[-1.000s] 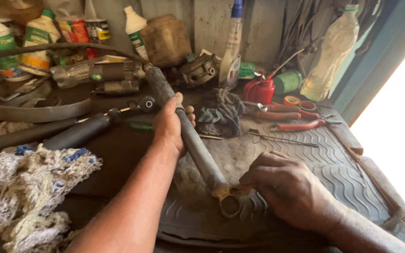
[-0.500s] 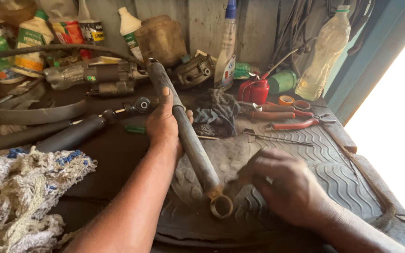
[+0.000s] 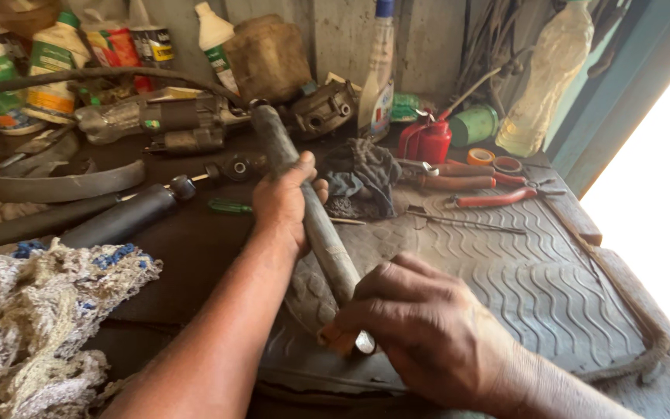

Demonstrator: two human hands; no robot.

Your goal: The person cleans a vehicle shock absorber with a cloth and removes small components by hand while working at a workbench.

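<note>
The left hand is wrapped tight around the middle of a long, dull grey metal shock absorber tube, which lies slantwise from the back of the surface toward its near edge. The right hand is closed over the tube's lower end, fingers curled about the round eyelet, where a bit of orange bushing and a bright metal sleeve show. The step in hand looks like work on that end fitting: one hand steadies the body while the other grips or turns the eyelet. I judge that any further move calls for a firm hold at mid-tube and a careful, twisting grip at the end, since the tube is smooth and dusty and could slip.

The tube's end rests over a ribbed rubber mat with wavy moulded grooves, spread toward the right edge of the surface. Just beside the left hand lies a crumpled dark rag. Red-handled pliers and a red oil can lie toward the back right. A second black cylinder lies left of the arm, and a loose knotted net is heaped at the near left corner. Plastic bottles stand along the back edge.
</note>
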